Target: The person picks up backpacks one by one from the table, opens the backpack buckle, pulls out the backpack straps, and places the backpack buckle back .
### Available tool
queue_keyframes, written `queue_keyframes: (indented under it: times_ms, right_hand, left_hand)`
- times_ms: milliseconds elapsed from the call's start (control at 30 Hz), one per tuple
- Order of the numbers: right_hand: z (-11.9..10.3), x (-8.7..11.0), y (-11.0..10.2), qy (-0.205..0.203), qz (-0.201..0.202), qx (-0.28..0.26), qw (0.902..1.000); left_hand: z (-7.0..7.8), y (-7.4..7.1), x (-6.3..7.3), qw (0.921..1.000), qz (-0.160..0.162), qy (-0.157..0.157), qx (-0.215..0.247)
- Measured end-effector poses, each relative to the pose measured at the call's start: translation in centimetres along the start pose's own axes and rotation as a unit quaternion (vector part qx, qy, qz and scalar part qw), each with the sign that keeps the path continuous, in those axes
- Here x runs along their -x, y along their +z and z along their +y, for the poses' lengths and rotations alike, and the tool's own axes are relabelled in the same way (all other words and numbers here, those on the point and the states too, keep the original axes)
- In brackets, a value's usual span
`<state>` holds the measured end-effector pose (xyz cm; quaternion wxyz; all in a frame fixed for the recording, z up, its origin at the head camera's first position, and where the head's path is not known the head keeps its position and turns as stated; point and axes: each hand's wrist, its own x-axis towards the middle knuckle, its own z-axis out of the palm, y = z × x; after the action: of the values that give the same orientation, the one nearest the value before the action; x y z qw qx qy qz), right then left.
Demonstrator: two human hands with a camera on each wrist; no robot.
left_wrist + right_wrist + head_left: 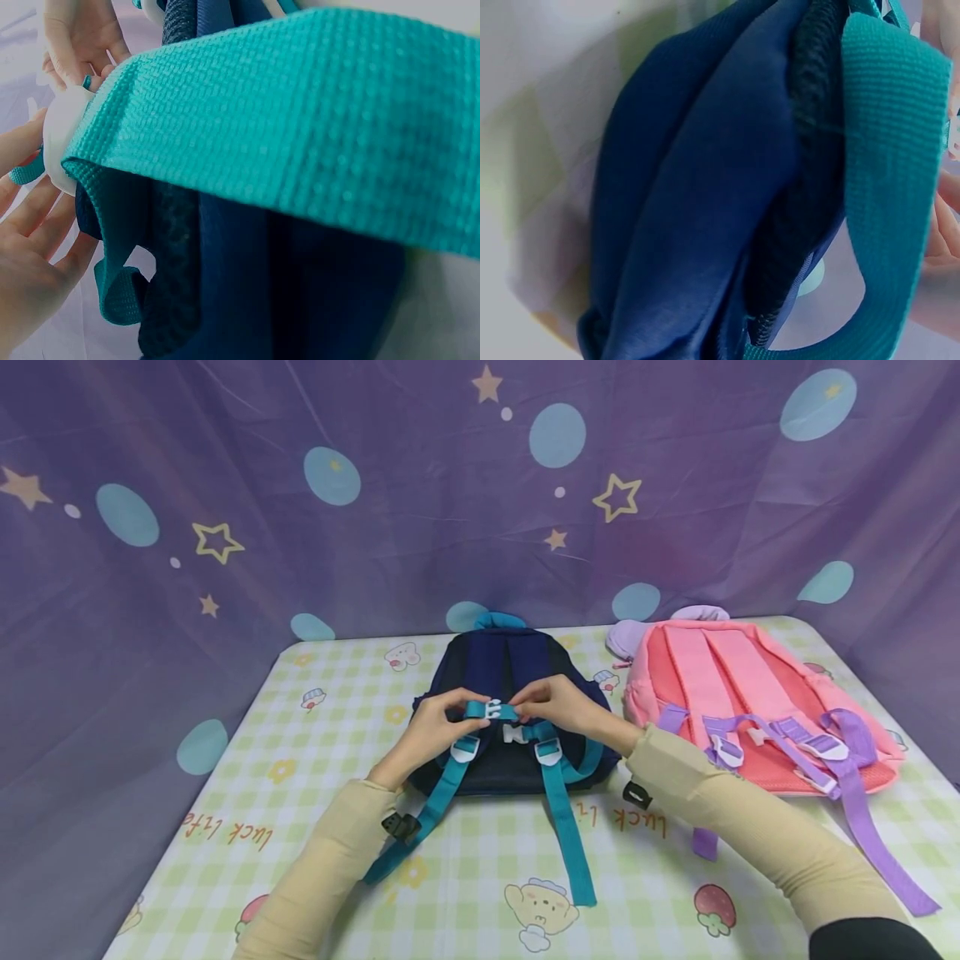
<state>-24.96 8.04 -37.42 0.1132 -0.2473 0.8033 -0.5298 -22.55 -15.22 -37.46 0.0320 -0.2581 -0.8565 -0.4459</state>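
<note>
A dark navy backpack [491, 768] lies back-up on the table, its shoulder straps facing me. Above its lower half, a white side-release buckle [492, 709] sits on a short piece of teal webbing. My left hand [435, 722] pinches the webbing at the buckle's left side, thumb below and fingers above. On the other side, my right hand [558, 703] pinches the webbing's right end. Just beneath is another white buckle piece [514, 734] on a teal strap. In the left wrist view a wide teal strap [285, 112] crosses in front of the backpack.
To the right lies a pink backpack [675, 672] with purple straps [862, 818] and white buckles. Teal strap ends [573, 852] trail toward me over the checked tablecloth [337, 752]. A purple curtain [420, 543] hangs behind the table.
</note>
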Motion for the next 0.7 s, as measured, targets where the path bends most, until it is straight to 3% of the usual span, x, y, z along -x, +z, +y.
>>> queue_keyframes:
  times_ms: [700]
  right_hand:
    - [-0.52,-0.14,0.55,0.002,-0.004,-0.015,0.9999]
  left_hand:
    - [0.16,0.32,-0.18,0.9999,-0.008,-0.012,0.001]
